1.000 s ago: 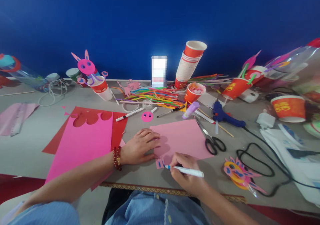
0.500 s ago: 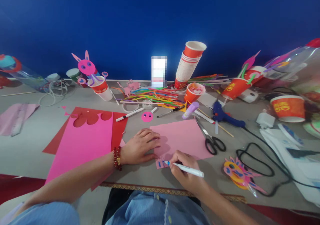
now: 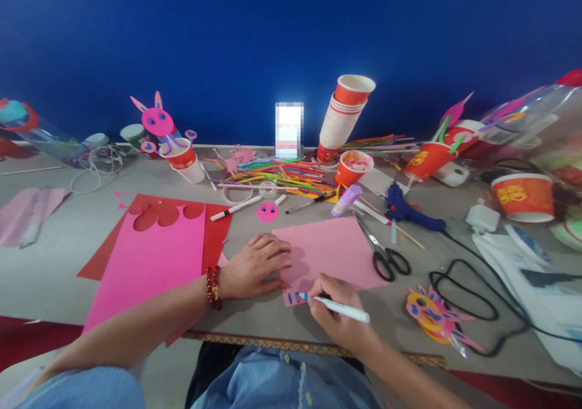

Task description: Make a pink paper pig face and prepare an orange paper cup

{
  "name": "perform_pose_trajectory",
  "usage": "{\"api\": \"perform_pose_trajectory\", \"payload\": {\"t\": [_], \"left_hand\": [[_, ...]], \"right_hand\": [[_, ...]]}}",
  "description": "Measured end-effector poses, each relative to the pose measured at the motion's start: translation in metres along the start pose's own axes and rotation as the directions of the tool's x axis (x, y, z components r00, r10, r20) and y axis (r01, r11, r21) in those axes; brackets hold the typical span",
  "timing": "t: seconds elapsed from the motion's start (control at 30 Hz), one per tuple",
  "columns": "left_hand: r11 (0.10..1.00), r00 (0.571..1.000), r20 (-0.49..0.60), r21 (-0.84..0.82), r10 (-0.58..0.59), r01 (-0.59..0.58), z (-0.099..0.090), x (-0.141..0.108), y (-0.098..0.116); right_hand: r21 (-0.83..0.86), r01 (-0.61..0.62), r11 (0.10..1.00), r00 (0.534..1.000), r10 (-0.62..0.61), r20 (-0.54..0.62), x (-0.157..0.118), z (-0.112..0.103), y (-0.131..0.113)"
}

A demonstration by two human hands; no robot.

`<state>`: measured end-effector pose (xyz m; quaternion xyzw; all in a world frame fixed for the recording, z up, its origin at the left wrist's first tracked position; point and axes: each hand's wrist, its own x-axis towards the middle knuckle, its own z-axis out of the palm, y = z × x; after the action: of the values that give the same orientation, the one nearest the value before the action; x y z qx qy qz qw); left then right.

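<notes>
My right hand [image 3: 339,312] grips a white marker [image 3: 343,309] with a blue tip. The tip touches the lower left corner of a light pink sheet of paper [image 3: 336,248], where small blue oval marks show. Flat on the sheet's left edge and the table lies my left hand [image 3: 257,266], fingers stretched out, holding nothing. Black-handled scissors [image 3: 384,257] rest against the sheet's right side. Above the sheet is a small pink round face cutout [image 3: 268,212] with eyes.
Bright pink paper [image 3: 154,269] with round cut-outs overlaps red paper [image 3: 218,227] at left. Colourful pipe cleaners [image 3: 282,176], a purple glue stick [image 3: 347,200], a leaning stack of paper cups [image 3: 343,118] and a blue glue gun [image 3: 409,212] with its looping cord lie behind and right.
The marker's rear end has shifted very slightly left as its tip stays on the paper corner. My left hand has not moved.
</notes>
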<state>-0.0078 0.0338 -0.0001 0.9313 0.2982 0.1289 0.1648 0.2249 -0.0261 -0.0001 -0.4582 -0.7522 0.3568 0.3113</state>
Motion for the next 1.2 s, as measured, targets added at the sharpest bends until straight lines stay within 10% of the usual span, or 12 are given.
{"api": "perform_pose_trajectory", "payload": {"t": [1.2], "left_hand": [[1.0, 1.0, -0.02, 0.007, 0.014, -0.014, -0.0005, 0.0, -0.0004]], "right_hand": [[0.013, -0.016, 1.0, 1.0, 0.016, 0.017, 0.0, -0.0014, -0.0028]]}}
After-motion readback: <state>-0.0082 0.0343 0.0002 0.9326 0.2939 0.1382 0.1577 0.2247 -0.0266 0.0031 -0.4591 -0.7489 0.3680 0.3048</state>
